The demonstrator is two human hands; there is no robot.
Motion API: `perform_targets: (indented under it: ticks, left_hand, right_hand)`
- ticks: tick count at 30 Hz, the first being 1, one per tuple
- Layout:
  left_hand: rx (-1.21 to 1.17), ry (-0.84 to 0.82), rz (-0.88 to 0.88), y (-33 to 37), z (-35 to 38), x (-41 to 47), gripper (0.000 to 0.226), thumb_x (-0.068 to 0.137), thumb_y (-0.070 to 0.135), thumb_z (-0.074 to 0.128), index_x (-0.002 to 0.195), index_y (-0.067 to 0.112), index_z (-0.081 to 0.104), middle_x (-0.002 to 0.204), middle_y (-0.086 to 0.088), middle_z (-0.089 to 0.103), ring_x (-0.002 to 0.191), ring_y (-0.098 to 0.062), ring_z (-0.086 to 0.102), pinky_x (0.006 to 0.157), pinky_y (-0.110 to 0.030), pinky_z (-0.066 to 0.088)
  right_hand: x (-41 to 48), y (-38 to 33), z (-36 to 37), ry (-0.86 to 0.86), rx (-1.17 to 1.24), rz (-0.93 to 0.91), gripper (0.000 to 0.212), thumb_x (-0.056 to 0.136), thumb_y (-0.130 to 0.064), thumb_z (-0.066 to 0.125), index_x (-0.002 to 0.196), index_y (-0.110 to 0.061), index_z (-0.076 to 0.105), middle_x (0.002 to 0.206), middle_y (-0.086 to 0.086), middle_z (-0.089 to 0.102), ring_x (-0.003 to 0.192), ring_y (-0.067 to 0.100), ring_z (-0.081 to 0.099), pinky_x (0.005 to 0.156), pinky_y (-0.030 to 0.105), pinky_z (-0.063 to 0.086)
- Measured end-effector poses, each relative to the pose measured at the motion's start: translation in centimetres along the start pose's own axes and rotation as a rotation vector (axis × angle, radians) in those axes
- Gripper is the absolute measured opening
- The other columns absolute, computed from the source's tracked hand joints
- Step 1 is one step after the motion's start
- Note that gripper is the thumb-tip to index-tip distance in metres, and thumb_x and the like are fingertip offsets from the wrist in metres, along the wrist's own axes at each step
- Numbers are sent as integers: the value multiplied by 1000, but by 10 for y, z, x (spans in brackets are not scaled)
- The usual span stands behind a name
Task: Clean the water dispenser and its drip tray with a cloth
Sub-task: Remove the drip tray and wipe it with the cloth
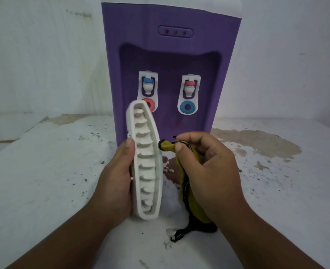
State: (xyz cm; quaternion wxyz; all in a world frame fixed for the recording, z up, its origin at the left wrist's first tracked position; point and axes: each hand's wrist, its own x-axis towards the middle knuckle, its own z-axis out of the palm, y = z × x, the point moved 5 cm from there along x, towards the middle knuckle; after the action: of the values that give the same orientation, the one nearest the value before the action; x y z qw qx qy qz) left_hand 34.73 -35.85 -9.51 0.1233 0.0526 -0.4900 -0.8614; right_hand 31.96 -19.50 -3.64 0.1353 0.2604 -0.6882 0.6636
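Head view. A purple water dispenser (170,55) stands upright on a white, speckled tabletop (53,171) against a pale wall (34,55). Its recessed front carries two white taps: the one with the blue cap (148,80) is on the left of the picture and the one with the red cap (189,83) is on the right. A red ring (152,105) sits below the blue-capped tap, and a blue ring (187,107) below the red-capped one. Three small indicator lights (175,32) lie in an oval panel above the recess.

The white drip tray (146,162) is out of the dispenser and is held on end just in front of it. Its ribbed inner side faces the camera, and its upper end overlaps the red ring. The left hand (115,181) grips the tray from its left side, with the thumb laid along the rim and the other fingers hidden behind the tray.

The right hand (205,164) pinches a yellow cloth (189,183) with dark edging between its curled thumb and forefinger. The cloth's twisted tip touches the tray's right edge near mid-height. The rest of the cloth hangs below the hand, and its dark end lies on the tabletop. A brown stain (257,144) marks the tabletop to the right of the dispenser's base.
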Motion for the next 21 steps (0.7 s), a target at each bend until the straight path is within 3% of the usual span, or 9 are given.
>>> perform_targets:
  ticks: [4,6,8,10,11,15,17,21]
  left_hand:
    - [-120,38,126,15,-7,6,49,98,43,46,140,19,56,132,-11,66,121,-27,64,89,-41,59]
    - [-182,23,180,20,-9,9,49,100,37,46,145,19,49,137,-10,63,127,-27,60,95,-43,56]
    - [-249,-33,190,22,-8,10,51,100,31,48,150,20,41,144,-11,57,131,-30,56,100,-50,52]
    - [-286,-88,174,22,-7,10,51,102,26,47,152,21,38,147,-10,54,132,-31,55,99,-54,51]
    - [-300,-105,160,21,-7,10,51,102,23,47,152,21,38,148,-11,53,133,-33,54,99,-58,49]
    - [-352,-149,114,16,-9,8,54,98,19,39,151,12,37,150,-19,47,138,-44,45,109,-70,31]
    - [-367,-132,142,16,-9,6,50,97,27,43,144,8,45,138,-19,55,135,-45,47,105,-70,36]
    - [-358,12,176,16,-11,4,41,86,40,67,106,5,72,108,-20,69,118,-46,62,87,-60,54]
  right_hand:
    - [2,8,-7,73,25,116,9,93,-20,66,90,-27,71,76,-7,71,60,2,63,51,8,47]
    - [1,14,-3,6,-18,186,7,89,-37,68,91,-30,69,79,-13,71,65,-2,64,52,10,48]
    - [-2,20,6,-116,-201,215,47,68,-72,67,99,-37,64,90,-19,66,82,-9,62,56,13,51]
    - [-3,23,11,-220,-489,166,74,52,-88,61,112,-45,57,102,-28,55,93,-11,54,65,10,47]
    - [-4,25,13,-257,-575,125,76,52,-86,63,116,-45,56,103,-29,52,94,-11,52,67,9,44]
    - [3,29,6,-252,-676,83,48,67,-59,79,108,-42,62,99,-26,52,88,-9,51,63,7,39]
    - [4,31,5,-269,-723,60,40,71,-50,82,106,-39,64,101,-23,54,88,-7,50,65,8,40]
    - [1,27,8,-291,-685,-11,28,79,-43,78,103,-37,65,97,-22,57,89,-2,55,69,14,50]
